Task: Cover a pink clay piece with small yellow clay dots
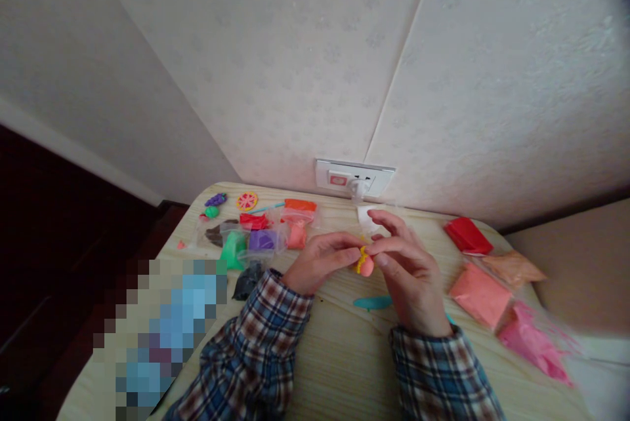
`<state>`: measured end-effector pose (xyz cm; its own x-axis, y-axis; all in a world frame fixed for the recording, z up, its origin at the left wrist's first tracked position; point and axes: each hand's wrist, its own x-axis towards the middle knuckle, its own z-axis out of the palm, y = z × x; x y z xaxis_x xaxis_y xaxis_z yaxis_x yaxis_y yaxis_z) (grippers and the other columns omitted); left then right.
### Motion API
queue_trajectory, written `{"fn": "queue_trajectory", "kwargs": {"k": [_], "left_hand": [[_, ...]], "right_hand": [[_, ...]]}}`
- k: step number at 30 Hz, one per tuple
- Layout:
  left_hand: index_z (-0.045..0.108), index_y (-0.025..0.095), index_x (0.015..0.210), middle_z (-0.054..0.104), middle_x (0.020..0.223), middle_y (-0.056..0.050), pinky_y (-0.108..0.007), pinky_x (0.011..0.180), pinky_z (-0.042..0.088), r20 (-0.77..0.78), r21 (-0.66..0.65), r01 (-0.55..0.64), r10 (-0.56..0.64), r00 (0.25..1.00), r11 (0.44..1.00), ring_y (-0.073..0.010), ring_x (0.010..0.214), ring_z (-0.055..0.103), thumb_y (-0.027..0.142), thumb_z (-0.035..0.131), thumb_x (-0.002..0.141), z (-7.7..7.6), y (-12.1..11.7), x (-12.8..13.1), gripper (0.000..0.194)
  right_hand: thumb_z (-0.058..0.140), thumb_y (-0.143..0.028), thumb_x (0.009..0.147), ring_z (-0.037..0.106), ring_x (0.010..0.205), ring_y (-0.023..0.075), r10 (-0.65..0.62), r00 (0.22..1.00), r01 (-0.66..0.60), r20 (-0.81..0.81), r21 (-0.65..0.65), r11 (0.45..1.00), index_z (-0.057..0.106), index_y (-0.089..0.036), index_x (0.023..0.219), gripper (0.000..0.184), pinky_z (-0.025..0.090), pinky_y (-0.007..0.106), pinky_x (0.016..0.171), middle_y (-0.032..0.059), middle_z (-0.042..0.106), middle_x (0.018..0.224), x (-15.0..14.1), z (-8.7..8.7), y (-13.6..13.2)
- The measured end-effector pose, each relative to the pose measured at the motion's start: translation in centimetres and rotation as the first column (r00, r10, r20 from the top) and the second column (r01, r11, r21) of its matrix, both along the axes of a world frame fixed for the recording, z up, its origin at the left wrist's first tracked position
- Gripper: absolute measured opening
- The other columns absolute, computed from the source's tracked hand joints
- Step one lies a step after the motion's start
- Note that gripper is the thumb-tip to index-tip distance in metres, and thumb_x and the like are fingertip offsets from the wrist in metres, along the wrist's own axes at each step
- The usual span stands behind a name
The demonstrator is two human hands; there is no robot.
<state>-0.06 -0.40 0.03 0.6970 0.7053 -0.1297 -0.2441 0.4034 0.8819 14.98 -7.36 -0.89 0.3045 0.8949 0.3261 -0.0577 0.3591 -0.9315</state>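
Note:
Above the middle of the wooden table (pixel 339 355), my left hand (pixel 322 260) and my right hand (pixel 406 270) meet, both in plaid sleeves. Their fingertips pinch a small clay piece (pixel 365 263), orange with a yellow strip on it. The left thumb and forefinger close on its left side. From the right, the other hand's fingers curl over it. A teal plastic tool (pixel 373 303) lies on the table just below the clay piece.
Bags of clay lie at the back left: green (pixel 233 247), purple (pixel 261 240), red (pixel 253 220), orange (pixel 298 219), dark grey (pixel 247 280). Red (pixel 467 235), salmon (pixel 480 294) and pink (pixel 534 342) bags lie on the right. A wall socket (pixel 354 177) sits behind. A pixelated patch covers the left foreground.

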Motion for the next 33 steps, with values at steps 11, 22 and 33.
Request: {"fn": "queue_trajectory", "kwargs": {"k": [11, 22, 33], "left_hand": [[0.081, 0.017, 0.085, 0.073, 0.078, -0.002, -0.032, 0.081, 0.046, 0.007, 0.017, 0.000, -0.001, 1.000, 1.000, -0.0160, 0.077, 0.061, 0.060, 0.093, 0.069, -0.07, -0.02, 0.00, 0.048], [0.080, 0.017, 0.085, 0.073, 0.078, -0.002, -0.033, 0.082, 0.048, 0.067, 0.009, -0.013, 0.013, 0.998, 1.000, -0.0157, 0.077, 0.062, 0.055, 0.093, 0.071, -0.15, 0.07, 0.21, 0.043], [0.079, 0.016, 0.082, 0.069, 0.073, 0.000, -0.032, 0.078, 0.044, 0.069, -0.008, -0.038, 0.039, 0.997, 0.999, -0.0147, 0.074, 0.057, 0.057, 0.094, 0.068, 0.01, 0.01, 0.30, 0.046]], "right_hand": [[0.083, -0.033, 0.090, 0.062, 0.132, 0.0266, 0.051, 0.995, -0.052, -0.088, -0.012, 0.999, 0.086, -0.038, 0.091, 0.006, 0.044, 0.046, 0.114, 0.0014, 0.075, 0.129, -0.13, 0.16, 0.18], [0.083, -0.037, 0.090, 0.065, 0.122, 0.0229, 0.068, 0.984, -0.077, -0.166, -0.049, 0.996, 0.083, -0.037, 0.096, 0.005, 0.049, 0.038, 0.103, 0.0018, 0.073, 0.127, -0.73, 0.29, 0.08], [0.079, -0.040, 0.093, 0.061, 0.125, 0.0269, 0.051, 0.987, -0.061, -0.154, -0.057, 0.997, 0.082, -0.034, 0.087, 0.009, 0.042, 0.045, 0.108, 0.0032, 0.072, 0.125, -0.50, 0.02, -0.02]]}}
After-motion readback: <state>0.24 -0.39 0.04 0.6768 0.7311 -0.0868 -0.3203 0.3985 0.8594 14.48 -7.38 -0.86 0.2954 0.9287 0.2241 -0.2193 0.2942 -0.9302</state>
